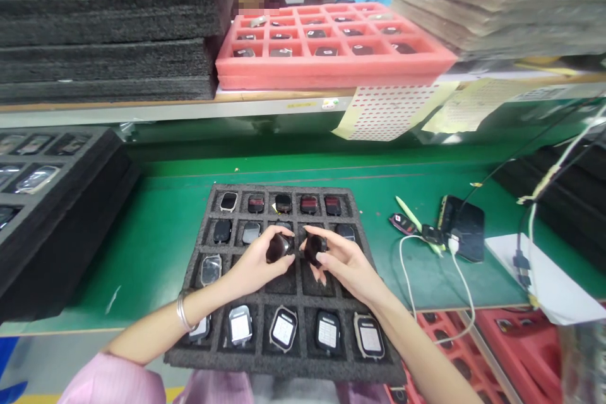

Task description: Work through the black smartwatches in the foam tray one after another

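Over the middle of a black foam tray (215, 356), both of my hands are curled round dark watches. My left hand (258, 260) is closed on a dark watch (278, 248), thumb and fingers at its edges. Close beside it on the right, my right hand (343, 257) grips another dark watch (314, 249) by its rim. The two watches are slightly apart. Square watch faces sit in the tray's compartments. Along the front row, a watch with a white screen (240, 326) and a silver-framed watch (369, 336) lie face up. My hands hide part of the middle rows.
A pink foam tray (331, 72) of watches stands on the shelf, between stacked black foam (104, 25) and a stack of clear trays (502, 12). Another watch tray (95, 158) is at left. A black phone-like device (466, 227) with cables lies at right. Someone is beyond the shelf.
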The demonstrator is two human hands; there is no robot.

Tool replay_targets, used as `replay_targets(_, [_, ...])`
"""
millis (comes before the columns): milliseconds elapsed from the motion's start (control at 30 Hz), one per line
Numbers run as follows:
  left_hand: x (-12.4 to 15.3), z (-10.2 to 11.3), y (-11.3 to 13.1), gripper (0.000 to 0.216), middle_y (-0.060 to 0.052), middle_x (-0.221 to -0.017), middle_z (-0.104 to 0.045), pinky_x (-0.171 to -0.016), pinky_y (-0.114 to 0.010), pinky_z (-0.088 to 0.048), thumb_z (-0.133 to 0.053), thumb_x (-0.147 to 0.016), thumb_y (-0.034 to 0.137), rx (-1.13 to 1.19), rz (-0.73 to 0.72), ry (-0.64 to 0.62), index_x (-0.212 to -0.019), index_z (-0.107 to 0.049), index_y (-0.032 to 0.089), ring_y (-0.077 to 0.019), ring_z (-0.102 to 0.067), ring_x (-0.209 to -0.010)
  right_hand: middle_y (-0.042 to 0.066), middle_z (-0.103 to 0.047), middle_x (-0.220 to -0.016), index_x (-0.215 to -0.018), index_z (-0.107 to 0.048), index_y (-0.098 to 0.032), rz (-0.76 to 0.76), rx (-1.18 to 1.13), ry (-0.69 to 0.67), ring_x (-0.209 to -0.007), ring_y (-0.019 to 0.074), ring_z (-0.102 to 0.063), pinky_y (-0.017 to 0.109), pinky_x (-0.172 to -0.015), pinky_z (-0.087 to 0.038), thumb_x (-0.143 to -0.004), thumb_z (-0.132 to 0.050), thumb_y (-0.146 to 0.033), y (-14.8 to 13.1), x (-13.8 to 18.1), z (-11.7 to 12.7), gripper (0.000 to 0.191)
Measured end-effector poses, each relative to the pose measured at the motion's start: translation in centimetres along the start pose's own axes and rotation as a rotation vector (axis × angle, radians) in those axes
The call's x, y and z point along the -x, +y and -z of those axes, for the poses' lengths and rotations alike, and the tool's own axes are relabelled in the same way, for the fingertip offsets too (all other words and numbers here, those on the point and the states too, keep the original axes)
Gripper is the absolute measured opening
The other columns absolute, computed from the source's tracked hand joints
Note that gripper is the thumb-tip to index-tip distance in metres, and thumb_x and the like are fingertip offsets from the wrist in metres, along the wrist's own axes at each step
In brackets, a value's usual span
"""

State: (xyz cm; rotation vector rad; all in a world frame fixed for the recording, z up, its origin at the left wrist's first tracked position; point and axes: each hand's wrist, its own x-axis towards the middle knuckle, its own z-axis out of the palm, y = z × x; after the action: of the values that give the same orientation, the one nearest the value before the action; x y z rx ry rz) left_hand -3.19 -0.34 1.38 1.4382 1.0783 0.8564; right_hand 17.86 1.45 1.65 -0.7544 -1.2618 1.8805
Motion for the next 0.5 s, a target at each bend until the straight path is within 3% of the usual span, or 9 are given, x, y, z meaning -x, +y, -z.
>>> replay_targets(133, [-0.09, -0.03, 0.13, 0.034, -0.004, -0.101, -0.052, -0.07, -0.027, -0.043, -0.057, -0.081, 0.016, 0.004, -0.043, 0.006, -0.113, -0.048, 0.019, -0.0154, -0.05, -0.08, 0.007, -0.059, -0.099, -0.13, -0.052, -0.026, -0.019, -0.04, -0.005, -0.066, 0.0128, -0.059, 0.023, -0.051, -0.048, -0.087, -0.064, -0.025, -0.25, -0.05, -0.16, 0.044])
replay_targets(500, [0.12, 0.02, 0.7, 0.029, 0.001, -0.083, -0.051, -0.061, -0.024, -0.039, -0.052, -0.081, 0.011, 0.005, 0.002, -0.018, -0.108, -0.048, 0.018, -0.0105, -0.044, -0.062, 0.005, -0.059, -0.091, -0.13, -0.052, -0.024, -0.028, -0.052, -0.01, -0.063, 0.0118, -0.055, 0.023, -0.052, -0.046, -0.088, -0.062, -0.024, -0.06, -0.02, 0.09, 0.044])
